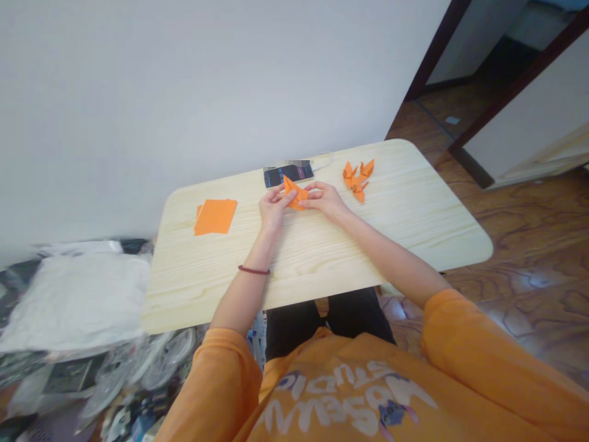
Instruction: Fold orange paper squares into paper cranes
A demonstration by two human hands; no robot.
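Between my two hands is a partly folded piece of orange origami paper [296, 194], raised a little over the table. My left hand [274, 207] pinches its left side, thumb on top. On the other side, the fingers of my right hand [323, 199] are closed on its right edge. Several finished orange origami cranes [358, 180] sit in a cluster to the right of my hands. A small stack of square orange paper sheets [216, 217] lies to the left.
A phone [289, 174] with a white cable [326, 161] lies just behind my hands, near the wall [207, 92]. The pale wooden table [414, 209] has rounded corners. Bags and boxed items [87, 301] crowd the floor at left; a doorway [488, 67] opens at right.
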